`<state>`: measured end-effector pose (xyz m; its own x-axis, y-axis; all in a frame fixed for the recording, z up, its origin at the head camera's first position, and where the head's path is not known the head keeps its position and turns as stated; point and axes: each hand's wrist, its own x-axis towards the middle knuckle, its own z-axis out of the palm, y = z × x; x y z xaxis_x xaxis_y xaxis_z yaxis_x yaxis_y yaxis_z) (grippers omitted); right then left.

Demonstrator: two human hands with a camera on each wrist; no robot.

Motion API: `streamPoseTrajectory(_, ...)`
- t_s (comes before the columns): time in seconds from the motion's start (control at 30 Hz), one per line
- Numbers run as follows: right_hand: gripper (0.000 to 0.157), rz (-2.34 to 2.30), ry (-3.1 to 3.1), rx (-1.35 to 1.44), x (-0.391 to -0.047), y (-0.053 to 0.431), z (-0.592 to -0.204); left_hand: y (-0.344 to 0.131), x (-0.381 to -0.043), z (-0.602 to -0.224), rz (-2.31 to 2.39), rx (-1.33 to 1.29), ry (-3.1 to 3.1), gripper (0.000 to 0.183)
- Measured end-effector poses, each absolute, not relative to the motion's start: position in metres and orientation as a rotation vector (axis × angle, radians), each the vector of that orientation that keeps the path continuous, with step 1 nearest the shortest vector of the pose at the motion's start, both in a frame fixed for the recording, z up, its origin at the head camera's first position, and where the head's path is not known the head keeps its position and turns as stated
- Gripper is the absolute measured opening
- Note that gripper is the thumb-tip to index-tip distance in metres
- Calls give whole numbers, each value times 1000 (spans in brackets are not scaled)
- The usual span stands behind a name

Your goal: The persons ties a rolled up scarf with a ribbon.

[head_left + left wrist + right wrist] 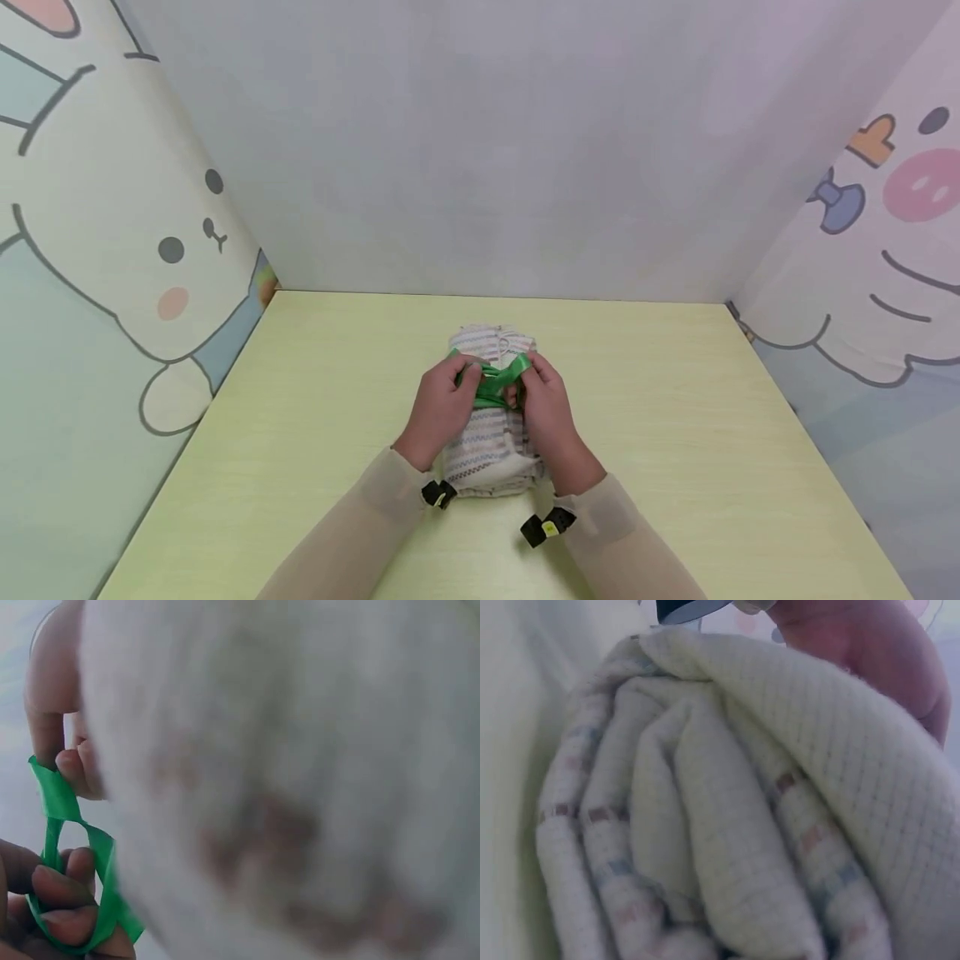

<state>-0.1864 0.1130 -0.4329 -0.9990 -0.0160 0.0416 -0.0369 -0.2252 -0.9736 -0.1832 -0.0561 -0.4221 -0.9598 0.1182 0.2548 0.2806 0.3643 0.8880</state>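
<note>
A folded, layered bundle of white cloth [480, 454] with coloured wavy stripes lies on the table in the head view. Around its middle runs a green ribbon [491, 402]. My left hand [442, 410] pinches the ribbon on the bundle's left side. On the other side my right hand [551, 412] grips a raised stretch of it between thumb and fingers. In the left wrist view the ribbon [56, 793] forms a loop among the fingers, while blurred cloth [300, 735] covers most of the picture. The right wrist view shows the cloth's folded end [727, 817]; the ribbon is hidden there.
The pale yellow table [315, 383] stretches out around the bundle. A plain grey wall [480, 167] rises behind it, and cartoon-printed panels stand left and right. Small black cameras [438, 493] sit at both wrists.
</note>
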Motion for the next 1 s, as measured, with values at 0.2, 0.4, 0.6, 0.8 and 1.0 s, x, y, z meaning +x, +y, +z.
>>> streamPoseTrajectory(0.2, 39, 2540, -1847, -1, -186, 113, -436, -58, -182, -423, -1687, -390, -2493, 28)
streamPoseTrajectory(0.4, 55, 2587, -1765, -25, -188, 115, -437, -60, -185, -428, -1686, -403, -2475, 25)
streamPoseTrajectory(0.6, 56, 2567, -1776, -51, -189, 117, -443, -63, -186, -434, -1679, -407, -2473, 26)
streamPoseTrajectory(0.8, 61, 2437, -1885, -77, -186, 123, -447, -65, -185, -435, -1720, -398, -2487, 28)
streamPoseTrajectory(1.0, 61, 2394, -1897, -145, -183, 127, -449, -70, -184, -438, -1705, -348, -2473, 31)
